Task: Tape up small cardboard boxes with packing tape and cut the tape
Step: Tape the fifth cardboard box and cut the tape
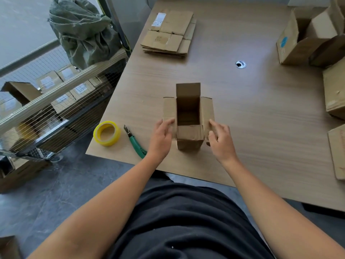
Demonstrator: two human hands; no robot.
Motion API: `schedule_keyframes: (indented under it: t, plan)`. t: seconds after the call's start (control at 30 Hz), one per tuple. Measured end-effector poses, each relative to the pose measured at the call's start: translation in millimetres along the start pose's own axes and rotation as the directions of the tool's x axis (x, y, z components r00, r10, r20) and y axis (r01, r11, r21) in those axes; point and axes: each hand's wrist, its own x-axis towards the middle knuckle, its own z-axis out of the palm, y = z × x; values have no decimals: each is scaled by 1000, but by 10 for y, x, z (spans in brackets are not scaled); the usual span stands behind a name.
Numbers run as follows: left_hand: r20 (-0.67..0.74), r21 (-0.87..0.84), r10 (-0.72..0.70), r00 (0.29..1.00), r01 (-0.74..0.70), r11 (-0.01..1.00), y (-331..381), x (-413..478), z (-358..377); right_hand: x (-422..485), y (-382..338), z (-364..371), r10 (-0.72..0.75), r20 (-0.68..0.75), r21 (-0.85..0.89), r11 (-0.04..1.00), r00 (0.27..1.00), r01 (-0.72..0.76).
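Observation:
A small cardboard box stands upright near the table's front edge, its top open and all flaps spread out. My left hand grips the left flap with thumb and fingers. My right hand holds the right flap, fingers curled on it. A roll of clear packing tape with a yellow core lies flat to the left of the box. A green utility knife lies between the roll and my left hand, blade end pointing away from me.
A stack of flattened boxes lies at the far side of the wooden table. Assembled boxes crowd the right edge. A cable hole sits mid-table. A wire cart with boxes stands left of the table.

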Motion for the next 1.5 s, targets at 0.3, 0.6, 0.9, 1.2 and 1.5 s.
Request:
schedule_keyframes:
  t: [0.3,0.6,0.9,1.2,1.5]
  plan:
    - [471,150,49,881,-134,980,200,235,-289,150,-186,-86,83,107,117,989,991,-95]
    - [440,638,113,891,-399,659,33,160,-210,-33,-121,26,62,200,-356,934,978,14]
    - [423,612,388,819,-574,544,452,1012,-306,-65,-94,95,107,128,-403,914,986,-47]
    - [566,450,156,810,-462,764,388,1625,-182,-104,-213,134,177,42,-547,828,983,-126]
    - [391,-186,-301,870,395,900,388,475,-229,-141,-229,35,162,86,-426,898,983,-110]
